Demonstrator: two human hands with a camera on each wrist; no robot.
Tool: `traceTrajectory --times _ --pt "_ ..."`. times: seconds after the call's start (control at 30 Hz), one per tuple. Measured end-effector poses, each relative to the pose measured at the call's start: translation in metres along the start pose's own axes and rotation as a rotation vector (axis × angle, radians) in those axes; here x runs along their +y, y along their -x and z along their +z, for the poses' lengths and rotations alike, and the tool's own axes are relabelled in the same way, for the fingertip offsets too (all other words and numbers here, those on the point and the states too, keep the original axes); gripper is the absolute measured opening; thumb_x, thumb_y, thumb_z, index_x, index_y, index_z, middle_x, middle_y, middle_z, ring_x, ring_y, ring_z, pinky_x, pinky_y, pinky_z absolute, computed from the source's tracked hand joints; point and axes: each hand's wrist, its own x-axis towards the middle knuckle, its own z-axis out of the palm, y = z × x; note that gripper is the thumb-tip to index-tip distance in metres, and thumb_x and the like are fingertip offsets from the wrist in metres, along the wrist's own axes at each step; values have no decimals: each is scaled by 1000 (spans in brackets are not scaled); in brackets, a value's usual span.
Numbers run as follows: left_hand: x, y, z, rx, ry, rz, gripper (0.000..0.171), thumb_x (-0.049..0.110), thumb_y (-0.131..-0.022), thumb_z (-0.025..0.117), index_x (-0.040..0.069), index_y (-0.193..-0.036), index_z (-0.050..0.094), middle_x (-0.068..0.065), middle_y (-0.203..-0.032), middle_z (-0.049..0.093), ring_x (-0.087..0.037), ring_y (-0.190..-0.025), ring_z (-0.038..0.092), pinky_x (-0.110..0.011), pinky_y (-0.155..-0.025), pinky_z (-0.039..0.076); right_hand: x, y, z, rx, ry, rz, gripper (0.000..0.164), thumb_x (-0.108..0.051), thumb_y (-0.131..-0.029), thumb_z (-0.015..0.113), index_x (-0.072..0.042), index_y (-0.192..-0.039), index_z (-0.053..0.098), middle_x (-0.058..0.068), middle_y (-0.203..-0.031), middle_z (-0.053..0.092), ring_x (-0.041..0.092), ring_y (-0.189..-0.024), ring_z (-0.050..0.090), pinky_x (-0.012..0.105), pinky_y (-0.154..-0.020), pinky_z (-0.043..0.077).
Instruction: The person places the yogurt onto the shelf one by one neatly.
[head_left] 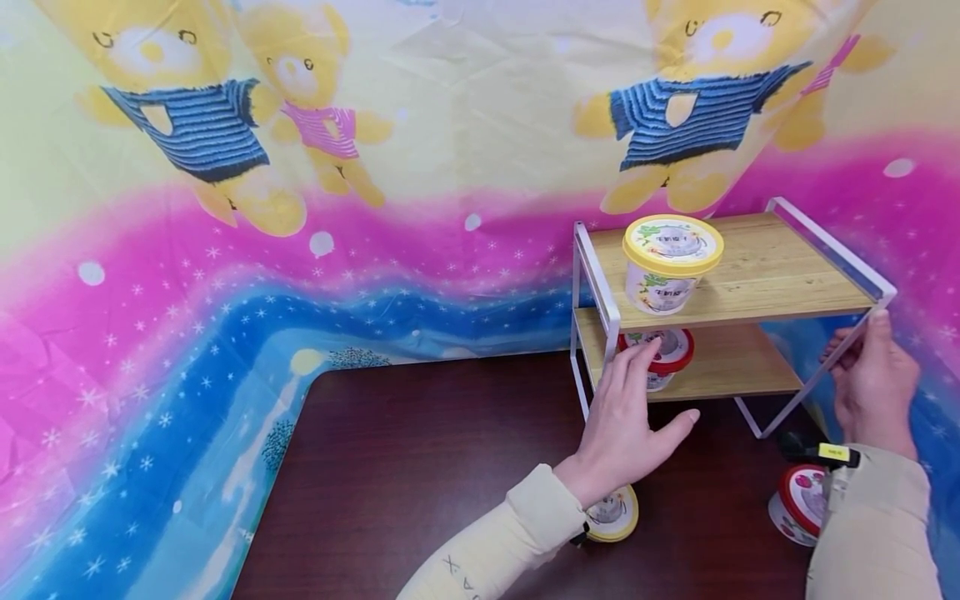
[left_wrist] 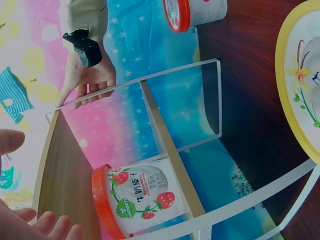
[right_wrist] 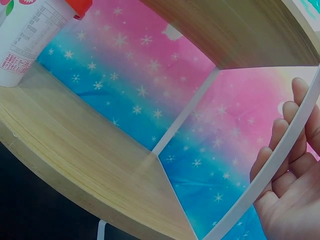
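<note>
A two-tier shelf rack (head_left: 750, 267) with wooden boards and a white metal frame stands at the right of the table. My right hand (head_left: 873, 375) holds its right front post near the top corner, with the thumb along the post and the fingers (right_wrist: 285, 145) behind it. My left hand (head_left: 618, 425) is spread, thumb apart, in front of the left post. On the upper board sits a yellow-lidded tub (head_left: 663, 287). Below it, a red-lidded tub with strawberries printed on it (left_wrist: 145, 192) stands on the lower board, partly covered by my left fingers in the head view.
Another yellow-lidded tub (head_left: 615, 515) stands on the dark table (head_left: 397, 467) under my left wrist. A second red-lidded tub (head_left: 798, 504) is beside my right sleeve, partly hidden by it. A printed bear cloth (head_left: 465, 150) hangs behind the rack and along both sides.
</note>
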Motion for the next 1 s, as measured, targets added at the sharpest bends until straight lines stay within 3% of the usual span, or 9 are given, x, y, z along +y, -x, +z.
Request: traceTrajectory --times 0.4,0.77,1.0 --pt "-5 3 -8 106 73 26 81 34 -90 77 15 -155 33 -3 -145 46 -10 -132 42 -26 -109 36 1 -2 0 -12 -49 -26 46 -45 -96 64 0 -93 72 4 -86 65 14 -69 58 19 -59 52" --pt "-10 10 -14 160 185 -47 73 32 -92 76 16 -151 38 1 -144 45 -12 -127 47 -24 -104 41 2 -2 1 -10 -63 -32 47 -44 -98 63 2 -89 71 5 -82 65 14 -68 57 20 -57 51" --pt "-15 12 -17 189 226 -48 68 29 -92 76 14 -149 42 0 -140 47 -17 -124 50 -24 -102 41 2 -1 2 -16 -64 -28 48 -44 -99 61 2 -89 71 6 -81 64 15 -70 57 20 -58 51"
